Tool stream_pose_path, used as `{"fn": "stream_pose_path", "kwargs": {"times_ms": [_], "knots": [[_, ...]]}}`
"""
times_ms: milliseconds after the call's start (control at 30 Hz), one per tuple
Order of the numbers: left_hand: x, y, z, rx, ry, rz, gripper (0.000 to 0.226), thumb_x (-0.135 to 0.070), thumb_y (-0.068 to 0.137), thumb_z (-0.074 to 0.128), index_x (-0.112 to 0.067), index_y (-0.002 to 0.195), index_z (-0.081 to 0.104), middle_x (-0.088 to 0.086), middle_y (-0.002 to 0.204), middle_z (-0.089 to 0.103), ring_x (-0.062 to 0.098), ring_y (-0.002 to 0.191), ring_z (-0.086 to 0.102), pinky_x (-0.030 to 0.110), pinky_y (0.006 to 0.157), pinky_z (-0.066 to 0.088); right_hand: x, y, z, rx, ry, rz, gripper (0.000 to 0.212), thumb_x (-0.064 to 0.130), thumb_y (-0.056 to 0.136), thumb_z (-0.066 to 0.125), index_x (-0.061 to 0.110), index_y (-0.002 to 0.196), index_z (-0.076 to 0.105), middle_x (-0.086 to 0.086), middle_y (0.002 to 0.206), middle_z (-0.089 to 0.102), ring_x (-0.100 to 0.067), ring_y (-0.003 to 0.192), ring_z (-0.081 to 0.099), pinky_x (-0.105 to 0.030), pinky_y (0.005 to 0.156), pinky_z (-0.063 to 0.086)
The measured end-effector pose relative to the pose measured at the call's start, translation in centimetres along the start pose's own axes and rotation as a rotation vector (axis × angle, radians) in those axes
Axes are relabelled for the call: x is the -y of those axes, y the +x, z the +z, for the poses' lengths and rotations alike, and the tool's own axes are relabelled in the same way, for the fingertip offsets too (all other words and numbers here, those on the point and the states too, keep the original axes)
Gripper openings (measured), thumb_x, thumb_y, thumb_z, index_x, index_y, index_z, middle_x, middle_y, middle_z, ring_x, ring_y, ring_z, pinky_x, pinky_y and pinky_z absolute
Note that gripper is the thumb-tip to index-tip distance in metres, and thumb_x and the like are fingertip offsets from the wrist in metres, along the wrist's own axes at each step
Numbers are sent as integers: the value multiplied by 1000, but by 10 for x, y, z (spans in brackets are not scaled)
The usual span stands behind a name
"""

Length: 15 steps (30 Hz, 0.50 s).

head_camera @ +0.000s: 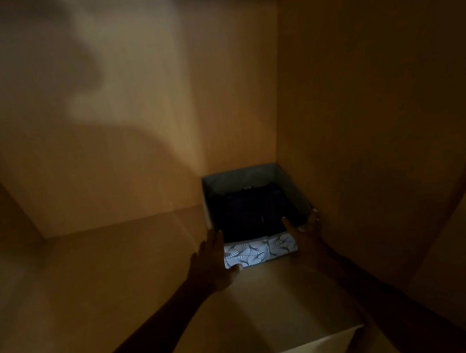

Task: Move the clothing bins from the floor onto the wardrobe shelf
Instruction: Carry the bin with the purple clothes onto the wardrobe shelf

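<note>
A: While both bare forearms stretch out over the near edge of the pale wooden wardrobe shelf (121, 280), what are the hands doing?

B: The left hand (212, 263) lies flat against the near left corner of the open rectangular fabric bin with a white-and-grey leaf print (261, 251), fingers straight and close together, thumb low at the front panel. It presses rather than grips.

A: And the right hand (307, 233)?

B: It clasps the near right corner, thumb hooked over the rim into the bin, fingers down the outer side, hard against the brown wooden side wall (382, 127).

A: So the bin sits between the hands?

B: Yes, its front panel spans from one palm to the other, and it rests on the shelf.

A: What lies beyond the fingertips?

B: Inside the bin, dark folded clothing (254, 209); it is too dim to tell the items. Past that, the bin's far wall stands near the wooden back panel (135, 115), in the corner on the right-hand side.
</note>
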<state>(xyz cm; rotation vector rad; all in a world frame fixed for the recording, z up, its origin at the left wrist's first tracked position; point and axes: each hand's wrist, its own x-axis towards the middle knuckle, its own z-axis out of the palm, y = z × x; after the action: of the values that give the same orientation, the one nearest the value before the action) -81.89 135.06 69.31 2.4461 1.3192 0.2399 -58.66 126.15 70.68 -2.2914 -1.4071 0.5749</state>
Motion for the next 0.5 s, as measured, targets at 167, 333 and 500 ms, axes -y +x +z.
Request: {"fn": "stream_pose_path", "kwargs": {"times_ms": [167,333,500], "knots": [[4,8,0,56,134,-4,110,-60,81,58,-26,150,-20,4,156,-30,43,147,-7,62,115,7,-2,8,-4,59,-158,-42,105,20,84,70,37,150,-10,-20,139,-51,-48,137,-31,-58,118,12],[6,15,-2,69,159,-24,111,-56,81,62,-27,150,-20,3,157,-31,42,147,-9,63,115,5,3,11,-6,72,-221,-30,108,27,83,72,34,149,-13,-26,144,-44,-50,138,-27,-60,117,12],[8,15,2,60,176,-38,110,-57,81,62,-26,151,-17,2,157,-30,40,147,-6,62,115,6,-4,11,-3,50,-248,-50,109,26,81,74,35,150,-11,-24,145,-43,-48,139,-27,-58,118,12]]}}
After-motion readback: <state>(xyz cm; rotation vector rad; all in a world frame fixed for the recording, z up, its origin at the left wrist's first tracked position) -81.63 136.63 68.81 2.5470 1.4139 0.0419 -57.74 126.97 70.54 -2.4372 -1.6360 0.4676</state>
